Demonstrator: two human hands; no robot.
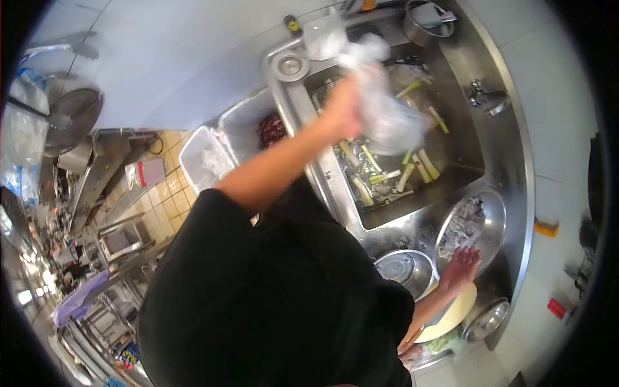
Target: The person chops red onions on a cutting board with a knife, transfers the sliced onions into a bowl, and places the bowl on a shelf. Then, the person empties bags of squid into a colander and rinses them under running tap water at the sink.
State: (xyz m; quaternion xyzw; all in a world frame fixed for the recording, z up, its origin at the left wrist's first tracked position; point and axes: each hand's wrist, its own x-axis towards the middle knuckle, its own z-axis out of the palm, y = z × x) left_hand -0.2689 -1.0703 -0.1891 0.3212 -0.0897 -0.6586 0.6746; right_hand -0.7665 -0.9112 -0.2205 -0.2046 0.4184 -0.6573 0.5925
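My left hand (345, 109), smeared by motion, grips a clear plastic bag (390, 119) above the sink. The bag looks bulky and pale; I cannot make out its contents. Below it, cut pale-green vegetable stalks (422, 168) lie in the wet sink basin (461, 184). My right hand (461, 264) is at the near edge of a metal colander (493, 226), fingers stretched out and grasping nothing. Inside the colander are dark and whitish shredded pieces (467, 222). Whether the right fingers press on the rim or just hover over it, I cannot tell.
A metal bowl (422, 264), a pale yellow round item (454, 316) and another metal bowl (493, 316) stand near my right arm. A faucet (493, 102) projects from the far sink side. White bins (193, 158) stand left, one with dark red contents. A metal pot (419, 29) sits at the top.
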